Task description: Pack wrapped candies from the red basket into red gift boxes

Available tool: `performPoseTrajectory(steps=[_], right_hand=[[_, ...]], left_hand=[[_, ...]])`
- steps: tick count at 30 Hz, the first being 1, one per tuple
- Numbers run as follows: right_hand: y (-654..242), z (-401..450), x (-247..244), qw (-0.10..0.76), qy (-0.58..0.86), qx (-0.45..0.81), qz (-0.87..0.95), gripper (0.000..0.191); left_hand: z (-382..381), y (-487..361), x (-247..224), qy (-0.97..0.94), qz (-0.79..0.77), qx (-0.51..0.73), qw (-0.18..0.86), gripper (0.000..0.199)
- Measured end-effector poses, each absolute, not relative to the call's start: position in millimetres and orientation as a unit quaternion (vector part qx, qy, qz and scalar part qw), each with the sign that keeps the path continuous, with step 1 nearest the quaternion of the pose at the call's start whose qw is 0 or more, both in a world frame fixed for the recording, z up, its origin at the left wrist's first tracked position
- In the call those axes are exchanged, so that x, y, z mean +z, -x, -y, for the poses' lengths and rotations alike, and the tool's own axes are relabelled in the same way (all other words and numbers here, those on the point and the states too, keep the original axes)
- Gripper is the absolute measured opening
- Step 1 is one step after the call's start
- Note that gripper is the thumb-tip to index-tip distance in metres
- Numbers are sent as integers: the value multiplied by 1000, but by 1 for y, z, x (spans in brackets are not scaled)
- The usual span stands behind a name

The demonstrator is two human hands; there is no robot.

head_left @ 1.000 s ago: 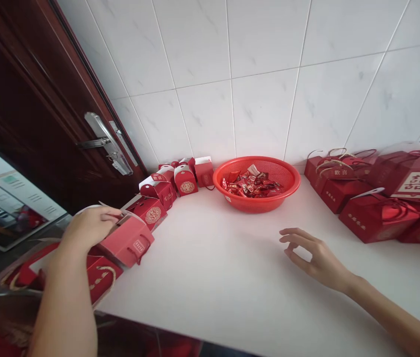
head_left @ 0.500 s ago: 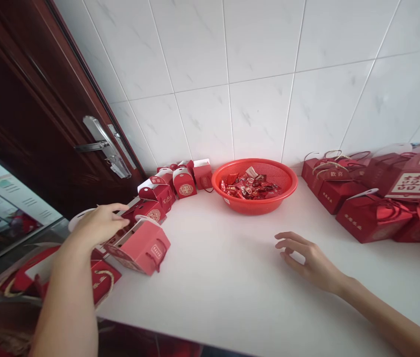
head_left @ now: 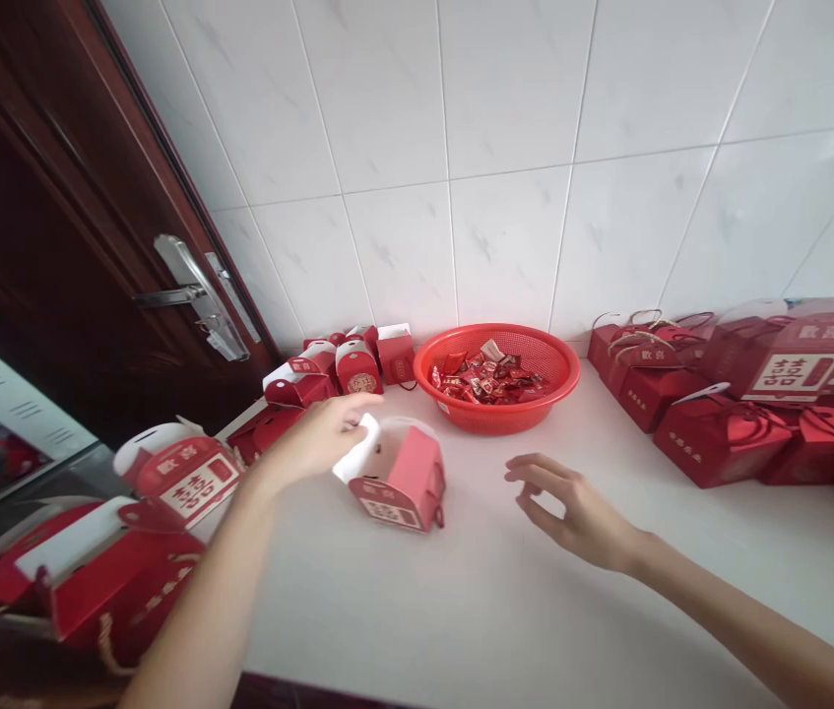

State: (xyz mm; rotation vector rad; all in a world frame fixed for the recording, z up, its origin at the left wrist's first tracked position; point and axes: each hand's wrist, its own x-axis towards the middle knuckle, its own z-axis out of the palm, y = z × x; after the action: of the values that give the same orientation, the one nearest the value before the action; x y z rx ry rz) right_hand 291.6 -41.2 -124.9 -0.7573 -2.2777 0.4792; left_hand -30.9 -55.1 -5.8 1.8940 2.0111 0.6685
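The left hand is pinching the white flap of a small red box, with its thumb and fingers almost closed. The box is sitting in the middle of the white table, in front of a round red basket, and its top is gaping open. A red string is hanging on its right side. The right hand is holding nothing; it is hovering to the right of the box, half open, with its fingers curling toward it. Shiny red sweets are lying in the basket. More red boxes are standing in a row on the left, and tied-up red boxes are crowding together on the right, by the tiled wall
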Motion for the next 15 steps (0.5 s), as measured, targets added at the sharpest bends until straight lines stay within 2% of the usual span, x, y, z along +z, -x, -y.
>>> performPoseTrajectory(steps=[4,7,10,15], right_hand=[[-260,34,-91,375,235,164,881,29],[-246,26,-75,340,244,134,898,23],[-246,21,-74,309,283,112,901,23],[-270,21,-76,358,315,180,860,17]], left_hand=[[28,-10,-25,-742,-602,229,188,44],[19,-31,-35,-766,-567,230,196,37],[17,-37,-38,-767,-560,247,192,36],[18,-29,-43,-768,-579,201,188,30]])
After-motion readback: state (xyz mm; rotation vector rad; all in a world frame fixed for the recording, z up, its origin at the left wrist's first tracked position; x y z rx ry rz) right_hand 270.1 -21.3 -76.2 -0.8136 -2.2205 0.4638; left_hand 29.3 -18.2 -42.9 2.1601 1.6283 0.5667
